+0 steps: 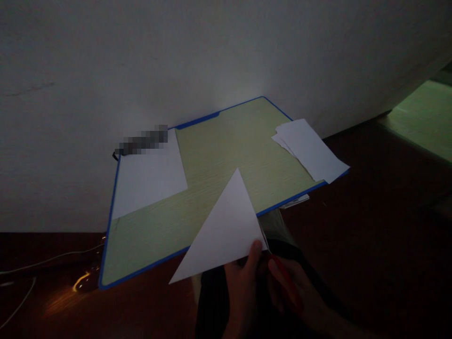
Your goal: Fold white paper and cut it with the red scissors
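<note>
The left hand (243,282) is holding a white paper triangle (226,230) just above the near edge of the bench (219,155), its fingers clamped on the triangle's near right corner with the thumb pressing on top. The triangle's far tip is pointing out over the bench top, and its long edge is hanging off the near side, above the person's lap.

The right hand (300,296) is gripping red-handled scissors (284,278), fingers closed around the handles. The blades seem to be lying along the triangle's right edge, though the dim light is making it hard to tell how far they are parted.

To cut cleanly here, I judge that the left hand should be holding the paper taut and flat close to the blades, with the thumb staying clear of the cutting line. The scissors should be running straight along the edge in long, steady bites, not short snips.

Far left on the bench, a white sheet (148,179) is lying flat. At the far right corner, a stack of paper pieces (310,150) is overhanging the edge. A pale wall (176,56) is rising behind, and cables (35,263) are trailing on the dark floor (370,226) to the left.
</note>
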Action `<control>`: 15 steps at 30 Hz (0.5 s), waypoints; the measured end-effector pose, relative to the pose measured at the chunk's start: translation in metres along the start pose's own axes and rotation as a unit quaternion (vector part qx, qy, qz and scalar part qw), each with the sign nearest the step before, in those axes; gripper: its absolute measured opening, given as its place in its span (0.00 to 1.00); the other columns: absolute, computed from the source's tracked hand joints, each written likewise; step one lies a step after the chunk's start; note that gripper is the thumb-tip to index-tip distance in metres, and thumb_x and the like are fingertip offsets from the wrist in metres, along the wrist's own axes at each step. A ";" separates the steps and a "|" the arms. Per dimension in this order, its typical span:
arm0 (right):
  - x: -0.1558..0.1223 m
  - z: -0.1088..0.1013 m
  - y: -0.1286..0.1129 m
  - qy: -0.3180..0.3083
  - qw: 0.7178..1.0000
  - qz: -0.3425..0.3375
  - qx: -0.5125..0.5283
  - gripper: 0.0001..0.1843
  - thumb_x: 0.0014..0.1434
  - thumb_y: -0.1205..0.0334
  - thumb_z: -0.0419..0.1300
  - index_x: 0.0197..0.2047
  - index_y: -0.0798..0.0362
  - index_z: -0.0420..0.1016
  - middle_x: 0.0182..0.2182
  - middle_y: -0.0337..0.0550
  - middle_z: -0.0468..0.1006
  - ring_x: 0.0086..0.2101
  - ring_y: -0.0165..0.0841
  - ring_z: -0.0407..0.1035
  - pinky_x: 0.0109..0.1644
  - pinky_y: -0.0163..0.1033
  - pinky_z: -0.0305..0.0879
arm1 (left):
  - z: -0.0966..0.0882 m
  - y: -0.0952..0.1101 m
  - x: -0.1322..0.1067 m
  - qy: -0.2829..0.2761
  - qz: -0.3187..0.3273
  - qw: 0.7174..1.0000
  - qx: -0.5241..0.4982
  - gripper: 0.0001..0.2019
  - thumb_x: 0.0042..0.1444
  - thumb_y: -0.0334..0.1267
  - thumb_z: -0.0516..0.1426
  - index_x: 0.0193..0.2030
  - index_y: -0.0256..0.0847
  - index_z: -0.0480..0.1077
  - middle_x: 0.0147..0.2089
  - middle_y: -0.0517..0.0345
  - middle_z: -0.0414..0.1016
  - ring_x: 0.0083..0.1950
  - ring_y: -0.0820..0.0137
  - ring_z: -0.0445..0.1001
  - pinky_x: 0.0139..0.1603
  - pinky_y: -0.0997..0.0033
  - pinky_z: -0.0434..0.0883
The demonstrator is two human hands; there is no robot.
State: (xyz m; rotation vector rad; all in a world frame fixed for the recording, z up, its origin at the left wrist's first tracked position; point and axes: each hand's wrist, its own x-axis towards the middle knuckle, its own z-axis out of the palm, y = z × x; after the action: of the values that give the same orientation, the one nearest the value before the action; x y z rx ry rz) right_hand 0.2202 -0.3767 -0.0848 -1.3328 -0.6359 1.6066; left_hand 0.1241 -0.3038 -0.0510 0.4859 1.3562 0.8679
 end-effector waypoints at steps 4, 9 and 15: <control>-0.001 0.002 -0.002 0.007 1.000 -0.001 0.001 0.32 0.68 0.35 0.52 0.27 0.55 0.69 0.17 0.38 0.72 0.16 0.25 0.63 0.19 0.30 0.53 | 0.000 -0.001 0.001 -0.006 -0.009 1.000 0.012 0.24 0.38 0.50 0.75 0.35 0.33 0.78 0.23 0.54 0.78 0.25 0.62 0.79 0.22 0.72 0.72; 0.000 0.003 -0.001 0.007 1.000 -0.008 0.008 0.32 0.69 0.36 0.52 0.26 0.55 0.69 0.17 0.39 0.72 0.16 0.24 0.63 0.20 0.30 0.54 | 0.000 -0.002 0.001 -0.009 -0.009 1.000 0.012 0.22 0.38 0.49 0.75 0.32 0.34 0.77 0.23 0.54 0.77 0.25 0.62 0.79 0.20 0.73 0.71; 0.002 0.005 0.001 0.013 1.000 0.007 0.015 0.32 0.68 0.34 0.52 0.28 0.55 0.70 0.17 0.39 0.73 0.16 0.25 0.64 0.20 0.30 0.54 | -0.002 -0.001 0.002 -0.020 0.001 1.000 0.023 0.22 0.41 0.49 0.74 0.36 0.33 0.78 0.26 0.51 0.79 0.27 0.61 0.80 0.22 0.72 0.73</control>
State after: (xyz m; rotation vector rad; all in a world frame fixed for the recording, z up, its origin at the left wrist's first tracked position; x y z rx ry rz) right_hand 0.2155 -0.3750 -0.0855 -1.3364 -0.5856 1.6009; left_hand 0.1229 -0.3035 -0.0535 0.5375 1.3423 0.8266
